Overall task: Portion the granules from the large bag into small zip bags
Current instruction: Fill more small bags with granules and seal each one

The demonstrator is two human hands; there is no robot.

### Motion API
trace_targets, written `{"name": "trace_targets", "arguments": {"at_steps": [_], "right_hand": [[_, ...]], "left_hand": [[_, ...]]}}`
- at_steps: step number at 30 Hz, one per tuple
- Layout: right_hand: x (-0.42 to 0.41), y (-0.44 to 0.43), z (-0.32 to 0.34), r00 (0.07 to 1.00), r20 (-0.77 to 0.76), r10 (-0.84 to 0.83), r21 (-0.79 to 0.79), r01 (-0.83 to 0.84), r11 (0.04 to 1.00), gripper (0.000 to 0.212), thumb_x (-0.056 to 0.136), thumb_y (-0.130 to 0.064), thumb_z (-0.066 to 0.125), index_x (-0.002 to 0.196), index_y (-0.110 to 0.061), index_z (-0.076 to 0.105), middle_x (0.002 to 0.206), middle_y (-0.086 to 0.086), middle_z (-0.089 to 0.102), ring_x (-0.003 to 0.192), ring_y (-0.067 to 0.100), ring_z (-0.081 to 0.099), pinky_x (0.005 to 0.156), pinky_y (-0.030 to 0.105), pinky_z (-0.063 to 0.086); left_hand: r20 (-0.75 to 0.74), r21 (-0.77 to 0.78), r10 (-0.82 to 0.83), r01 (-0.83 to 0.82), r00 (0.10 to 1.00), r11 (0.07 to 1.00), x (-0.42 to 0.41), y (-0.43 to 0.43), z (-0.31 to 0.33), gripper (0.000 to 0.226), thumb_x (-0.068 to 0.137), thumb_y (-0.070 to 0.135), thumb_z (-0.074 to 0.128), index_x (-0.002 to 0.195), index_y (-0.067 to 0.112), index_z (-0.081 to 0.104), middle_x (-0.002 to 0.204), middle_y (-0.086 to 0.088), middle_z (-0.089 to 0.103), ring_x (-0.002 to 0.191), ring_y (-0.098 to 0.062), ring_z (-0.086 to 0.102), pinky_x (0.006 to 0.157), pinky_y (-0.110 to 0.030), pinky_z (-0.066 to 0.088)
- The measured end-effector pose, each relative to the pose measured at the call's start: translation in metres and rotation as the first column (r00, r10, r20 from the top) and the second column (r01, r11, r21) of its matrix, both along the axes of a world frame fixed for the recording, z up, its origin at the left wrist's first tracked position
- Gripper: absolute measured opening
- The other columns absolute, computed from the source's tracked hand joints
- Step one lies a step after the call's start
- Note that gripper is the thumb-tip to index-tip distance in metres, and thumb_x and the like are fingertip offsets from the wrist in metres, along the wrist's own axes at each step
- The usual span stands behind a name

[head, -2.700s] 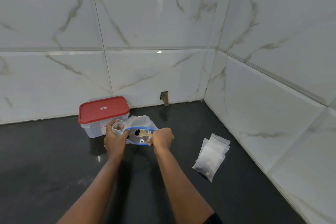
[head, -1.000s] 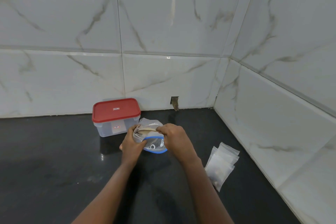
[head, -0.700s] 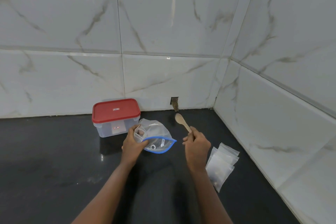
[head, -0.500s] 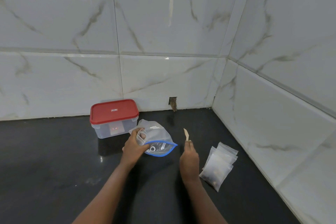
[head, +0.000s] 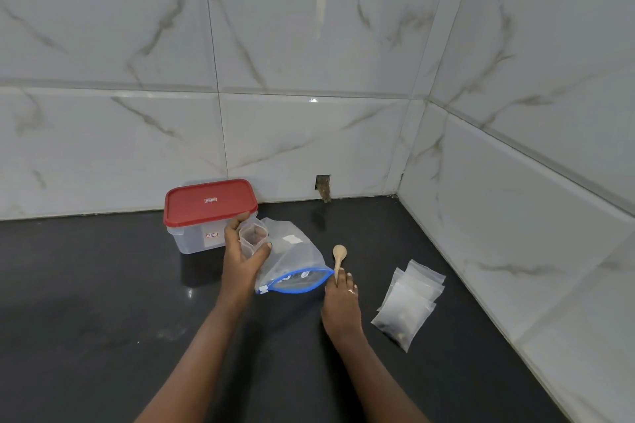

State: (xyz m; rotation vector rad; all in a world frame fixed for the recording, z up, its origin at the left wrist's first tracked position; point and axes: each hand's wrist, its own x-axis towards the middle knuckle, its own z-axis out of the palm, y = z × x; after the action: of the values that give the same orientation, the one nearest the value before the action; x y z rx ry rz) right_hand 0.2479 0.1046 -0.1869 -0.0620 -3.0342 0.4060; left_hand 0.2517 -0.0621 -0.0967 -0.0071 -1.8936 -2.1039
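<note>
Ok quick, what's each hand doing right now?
Left hand: closed around a small open zip bag, holding it up.
Right hand: fingertips on the wooden spoon lying on the counter.

left hand grips a small clear zip bag, mouth up, w/ the large blue-rimmed bag lying just right of it, touching the palm. right hand rests low on the dark counter, fingertips on the handle end of a wooden spoon that lies flat, bowl pointing away. stack of small bags sits right of the right hand, apart. red-lidded tub just behind left hand.
</note>
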Motion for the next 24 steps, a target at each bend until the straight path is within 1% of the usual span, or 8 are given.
{"name": "trace_targets", "arguments": {"at_steps": [2, 4, 7, 11, 14, 16, 19, 24], "right_hand": [[0.010, -0.010, 0.013, 0.991, -0.031, -0.133, -0.209, 0.123, 0.970, 0.045, 0.102, -0.013, 0.035, 0.146, -0.007, 0.030, 0.154, 0.010, 0.026, 0.144, 0.025, 0.024, 0.117, 0.033, 0.022], [0.022, -0.018, 0.031, 0.967, -0.069, -0.245, -0.464, 0.186, 0.866, 0.034, 0.102, -0.016, 0.038, 0.132, -0.006, 0.050, 0.139, 0.009, 0.051, 0.126, 0.020, 0.051, 0.107, 0.027, 0.040], [0.046, -0.028, 0.065, 0.963, -0.155, -0.222, -0.710, 0.048, 0.702, 0.026, 0.099, -0.017, 0.046, 0.116, -0.008, 0.064, 0.108, 0.003, 0.068, 0.094, 0.008, 0.064, 0.089, 0.016, 0.049], [0.068, -0.034, 0.097, 0.995, -0.103, -0.003, -0.914, -0.093, 0.394, 0.019, 0.093, -0.026, 0.057, 0.109, -0.025, 0.066, 0.091, -0.020, 0.069, 0.088, -0.013, 0.064, 0.077, 0.002, 0.046], [0.076, -0.037, 0.094, 0.994, -0.111, 0.013, -0.941, -0.109, 0.321, 0.016, 0.089, -0.017, 0.064, 0.101, -0.026, 0.067, 0.083, -0.024, 0.072, 0.088, -0.008, 0.067, 0.076, 0.006, 0.049], [0.076, -0.037, 0.085, 0.987, -0.120, -0.109, -0.925, -0.072, 0.373, 0.008, 0.087, -0.015, 0.066, 0.090, -0.020, 0.070, 0.076, -0.014, 0.073, 0.078, 0.000, 0.069, 0.072, 0.016, 0.053], [0.075, -0.032, 0.079, 0.953, -0.112, -0.281, -0.908, 0.017, 0.418, 0.020, 0.090, -0.019, 0.062, 0.076, -0.004, 0.067, 0.068, 0.009, 0.066, 0.064, 0.012, 0.058, 0.064, 0.032, 0.050], [0.061, -0.014, 0.090, 0.953, 0.008, -0.304, -0.937, 0.113, 0.331, 0.024, 0.093, -0.013, 0.056, 0.077, -0.026, 0.069, 0.084, 0.006, 0.073, 0.087, 0.030, 0.069, 0.081, 0.046, 0.057]], "left_hand": [[0.019, 0.106, -0.069, 0.066, 0.997, 0.992, 0.004, 0.003, 0.000, 0.063, 0.086, -0.002, 0.057, 0.134, 0.028, 0.030, 0.118, 0.008, 0.047, 0.105, -0.016, 0.056, 0.079, -0.027, 0.056], [0.054, 0.150, -0.113, 0.104, 0.992, 0.983, 0.009, 0.008, -0.001, 0.063, 0.085, -0.003, 0.058, 0.129, 0.032, 0.031, 0.119, 0.003, 0.048, 0.107, -0.022, 0.056, 0.076, -0.027, 0.057], [0.109, 0.070, -0.173, 0.166, 0.979, 0.984, 0.019, 0.021, -0.003, 0.066, 0.083, 0.007, 0.065, 0.131, 0.035, 0.029, 0.127, -0.003, 0.042, 0.114, -0.022, 0.051, 0.070, -0.016, 0.053], [0.197, 0.153, -0.324, 0.297, 0.926, 0.943, 0.031, 0.037, -0.011, 0.079, 0.072, 0.056, 0.067, 0.137, 0.041, 0.025, 0.144, -0.001, 0.027, 0.127, -0.020, 0.041, 0.099, -0.034, 0.044], [0.239, 0.243, -0.361, 0.304, 0.901, 0.921, 0.035, 0.043, -0.019, 0.086, 0.069, 0.079, 0.049, 0.143, 0.045, 0.022, 0.154, -0.001, 0.021, 0.138, -0.022, 0.031, 0.112, -0.046, 0.031], [0.242, 0.321, -0.354, 0.269, 0.904, 0.908, 0.036, 0.047, -0.023, 0.071, 0.077, 0.065, 0.042, 0.143, 0.042, 0.027, 0.152, 0.000, 0.027, 0.135, -0.019, 0.036, 0.112, -0.041, 0.031], [0.208, 0.317, -0.327, 0.253, 0.922, 0.914, 0.037, 0.052, -0.024, 0.053, 0.089, 0.042, 0.044, 0.141, 0.032, 0.037, 0.142, 0.002, 0.040, 0.125, -0.016, 0.047, 0.107, -0.036, 0.039], [0.234, 0.265, -0.226, 0.161, 0.946, 0.951, 0.034, 0.052, -0.020, 0.015, 0.094, 0.014, 0.051, 0.103, 0.014, 0.063, 0.101, -0.010, 0.067, 0.095, -0.027, 0.062, 0.087, -0.043, 0.050]]}}
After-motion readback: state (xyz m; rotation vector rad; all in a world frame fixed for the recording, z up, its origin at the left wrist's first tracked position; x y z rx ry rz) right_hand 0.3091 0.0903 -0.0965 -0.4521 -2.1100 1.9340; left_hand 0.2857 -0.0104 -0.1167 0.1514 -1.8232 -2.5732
